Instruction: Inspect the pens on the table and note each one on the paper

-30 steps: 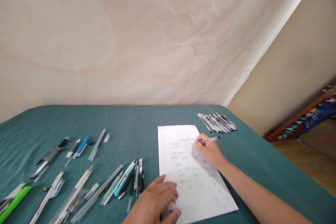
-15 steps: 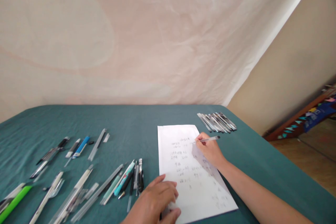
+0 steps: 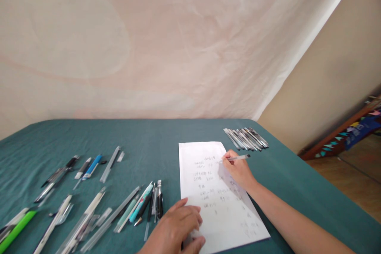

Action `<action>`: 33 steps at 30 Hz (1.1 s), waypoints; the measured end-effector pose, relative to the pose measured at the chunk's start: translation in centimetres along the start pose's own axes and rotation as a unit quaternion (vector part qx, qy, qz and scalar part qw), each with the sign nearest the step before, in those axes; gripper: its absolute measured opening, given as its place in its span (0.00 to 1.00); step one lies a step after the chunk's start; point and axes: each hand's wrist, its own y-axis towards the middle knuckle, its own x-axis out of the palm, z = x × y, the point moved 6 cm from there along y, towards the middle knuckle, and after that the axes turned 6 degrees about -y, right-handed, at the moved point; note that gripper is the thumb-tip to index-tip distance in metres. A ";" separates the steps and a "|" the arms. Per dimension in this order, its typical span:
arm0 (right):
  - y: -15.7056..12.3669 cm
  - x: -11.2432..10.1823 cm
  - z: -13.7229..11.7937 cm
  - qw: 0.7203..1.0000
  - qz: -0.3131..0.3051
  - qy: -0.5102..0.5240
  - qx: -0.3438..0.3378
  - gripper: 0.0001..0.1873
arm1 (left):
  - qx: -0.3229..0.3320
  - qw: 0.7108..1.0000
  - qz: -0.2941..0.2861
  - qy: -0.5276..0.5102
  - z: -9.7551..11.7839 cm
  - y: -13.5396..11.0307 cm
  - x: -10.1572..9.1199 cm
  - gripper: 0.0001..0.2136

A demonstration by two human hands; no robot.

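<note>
A white sheet of paper with several lines of small handwriting lies on the table. My right hand rests on its upper right part, fingers closed around a clear pen with a dark end. The pen's tip points down and left at the paper, close to the writing. Over the sheet's lower left edge lies my left hand, its fingers spread and slightly bent, holding nothing. Just left of that hand are a few pens, one with a clear cap.
A neat row of pens lies beyond the paper at the back right. Pens and caps are scattered on the left, among them a blue pen and a bright green one. A dark green cloth covers the table.
Almost nothing differs. The pen in my right hand has tilted or shifted very slightly; my left hand and the paper have stayed in place.
</note>
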 end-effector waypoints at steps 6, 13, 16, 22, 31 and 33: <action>0.0 -0.1 0.1 1.000 0.003 -0.006 0.008 0.07 | 0.003 1.000 0.003 -0.011 0.1 -0.1 -0.2 0.06; -0.2 -0.2 0.0 1.000 -0.009 0.004 0.009 0.07 | -0.001 1.000 -0.003 -0.014 0.3 0.1 -0.3 0.06; -0.2 -0.2 -0.3 1.000 -0.012 0.012 0.007 0.08 | -0.005 0.999 0.004 -0.034 0.5 0.0 -0.6 0.04; -0.6 -0.9 -2.2 0.994 -0.063 0.092 0.010 0.12 | -0.070 0.978 0.096 -0.169 -0.2 -0.4 -1.6 0.10; -6.1 1.8 -9.3 0.868 -0.313 0.385 0.018 0.10 | -0.155 0.918 0.152 -0.333 -1.8 0.1 -2.1 0.19; -6.6 2.0 -9.8 0.871 -0.315 0.377 0.015 0.10 | -0.155 0.915 0.149 -0.342 -1.8 0.1 -2.1 0.19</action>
